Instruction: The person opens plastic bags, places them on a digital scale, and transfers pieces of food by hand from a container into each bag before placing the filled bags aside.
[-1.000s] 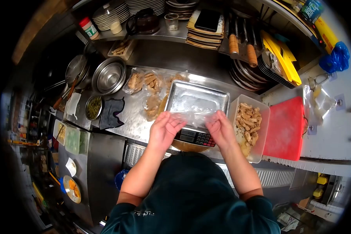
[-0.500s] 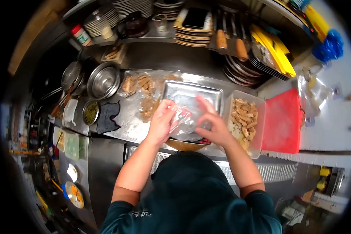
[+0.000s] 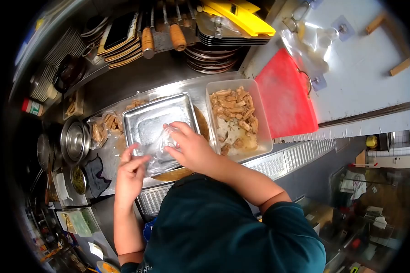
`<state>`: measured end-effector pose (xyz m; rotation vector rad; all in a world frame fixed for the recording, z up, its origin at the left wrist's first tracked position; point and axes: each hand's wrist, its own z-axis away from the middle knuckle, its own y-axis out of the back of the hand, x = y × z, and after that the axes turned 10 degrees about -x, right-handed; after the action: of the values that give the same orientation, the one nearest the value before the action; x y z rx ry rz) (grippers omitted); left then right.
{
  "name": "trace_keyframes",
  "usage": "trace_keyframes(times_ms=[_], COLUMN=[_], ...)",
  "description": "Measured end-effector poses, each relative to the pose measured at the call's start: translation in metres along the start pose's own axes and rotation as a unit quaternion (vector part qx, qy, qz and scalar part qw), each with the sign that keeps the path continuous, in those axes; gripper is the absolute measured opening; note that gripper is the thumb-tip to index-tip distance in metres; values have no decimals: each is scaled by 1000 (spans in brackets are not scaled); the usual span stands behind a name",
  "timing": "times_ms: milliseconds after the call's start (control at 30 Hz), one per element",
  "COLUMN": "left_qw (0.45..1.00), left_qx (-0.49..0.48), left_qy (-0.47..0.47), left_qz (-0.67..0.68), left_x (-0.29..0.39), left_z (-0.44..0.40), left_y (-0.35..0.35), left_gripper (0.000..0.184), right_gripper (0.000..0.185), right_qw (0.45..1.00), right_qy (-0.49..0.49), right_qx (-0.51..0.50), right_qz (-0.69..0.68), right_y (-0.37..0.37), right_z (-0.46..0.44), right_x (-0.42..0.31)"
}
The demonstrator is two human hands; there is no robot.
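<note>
A clear, crumpled plastic bag (image 3: 156, 151) is stretched between my two hands above the metal tray (image 3: 134, 120). My left hand (image 3: 132, 173) holds the bag's left side with bent fingers. On the other side, my right hand (image 3: 189, 145) has its thumb and fingers around the bag, the thumb somewhat apart from the fingertips. The bag shows no food in it. A round brown board (image 3: 204, 123) shows beneath the tray. Right of the tray stands a clear plastic container (image 3: 267, 136) with strips of cooked meat (image 3: 232, 103) and some liquid.
Bags of meat (image 3: 111, 122) lie left of the tray, near metal bowls (image 3: 75, 139) and a dark cloth (image 3: 95, 175). A red board (image 3: 287, 98) leans beyond the container. Plates, wooden-handled tools (image 3: 177, 37) and a yellow slicer (image 3: 241, 17) fill the shelf.
The view has swung right, so the counter appears farther left. My hands first spread the bag flat, then my right hand moved over it; now both are at the bag's sides.
</note>
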<state>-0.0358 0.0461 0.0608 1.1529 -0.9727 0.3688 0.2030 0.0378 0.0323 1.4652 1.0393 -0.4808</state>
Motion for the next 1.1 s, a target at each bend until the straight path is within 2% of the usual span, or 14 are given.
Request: trace_keyframes(times_ms=[67,167,200,300,367,433,467,500,567,767,867,967,1067,1100], left_qw=[971,935,949,980,989,989,987,985,982,974,969,967,968,969], left_qx=[126,185,149,107,97,128,131,134,137,136,138,138,147,150], left_qy=[-34,-12,-3,-10,30,37,86,101,124,129,125,140,134,127], left_qz=[-200,-303,-277,-167,-105,-64,27,29,32,125,160,163,156,151], left_x=[0,19,20,15,-12,-35,-45,-53,-64,-61,-57,-39,-32,-32], left_z=[-6,-19,-20,-22,-16,-6,-2,2,8,8,8,4,3,3], left_y=[-9,-24,-26,-31,-29,-29,-28,-25,-21,-28,-28,-26,-27,-27], left_gripper=[39,54,69,76,75,71,69,68,68,66,66,67,68,68], right_gripper=[57,59,56,48,28,23,24,26,30,22,15,11,19,21], right_qw=[1000,1000,998,994,994,992,982,974,949,930,877,887,869,887], right_qy=[22,-24,-49,102,35,-35,-106,-158,-262,16,4,38,47,-21], right_qx=[-10,-14,-23,21,28,90,125,125,3,-275,-389,-339,-368,-359], right_qz=[13,-3,-34,-41,-100,78,90,98,177,242,282,311,327,288], right_y=[0,-2,-2,12,28,47,59,72,95,41,9,-4,-3,0], right_z=[7,11,12,19,33,48,58,71,92,113,110,110,107,106], right_x=[-2,-8,-4,9,27,76,102,133,172,238,245,258,271,271])
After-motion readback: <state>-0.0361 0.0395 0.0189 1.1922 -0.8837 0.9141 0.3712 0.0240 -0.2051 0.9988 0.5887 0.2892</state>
